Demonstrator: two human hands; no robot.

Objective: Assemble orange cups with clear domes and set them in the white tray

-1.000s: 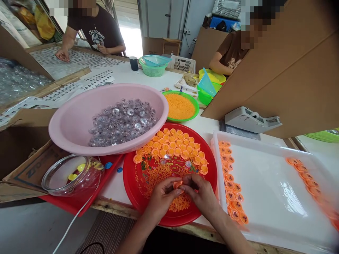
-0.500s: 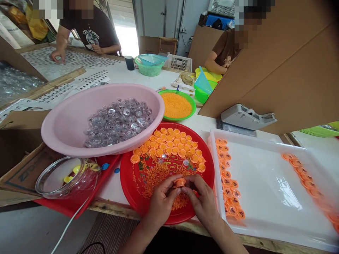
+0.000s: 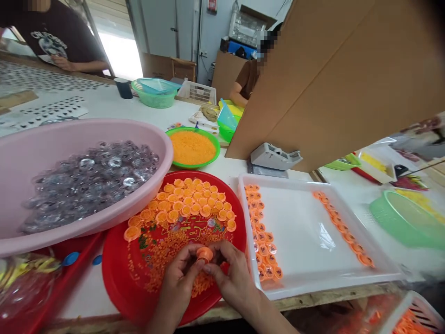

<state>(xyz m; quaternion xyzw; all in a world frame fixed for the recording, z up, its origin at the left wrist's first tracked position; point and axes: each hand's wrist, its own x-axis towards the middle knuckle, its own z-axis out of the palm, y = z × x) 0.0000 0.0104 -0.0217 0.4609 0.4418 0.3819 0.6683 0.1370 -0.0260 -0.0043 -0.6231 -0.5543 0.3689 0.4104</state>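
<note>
My left hand (image 3: 181, 273) and my right hand (image 3: 231, 268) meet over the near part of a round red tray (image 3: 114, 273). Between their fingertips they pinch a small orange plastic piece (image 3: 204, 253) with a round flanged top; its underside is partly hidden by my thumbs. Beneath them, tiny orange beads (image 3: 163, 260) are scattered over the tray's printed bottom. Several orange round cups (image 3: 187, 197) are packed along the tray's far side. To the right, a white rectangular tray (image 3: 299, 232) holds orange discs with dark prints, in rows at its left and right sides.
A pink basin (image 3: 86, 127) of clear round caps (image 3: 100, 181) overlaps the red tray's left side. Behind stands a green bowl (image 3: 193, 147) of orange beads. A tape dispenser (image 3: 274, 157) sits by a cardboard partition (image 3: 313, 83). Two people are across the table.
The view has swung right, so things sit further left and more of the right side shows. My hands still hold the orange piece over the red tray, its flanged top now tilted more toward me.
</note>
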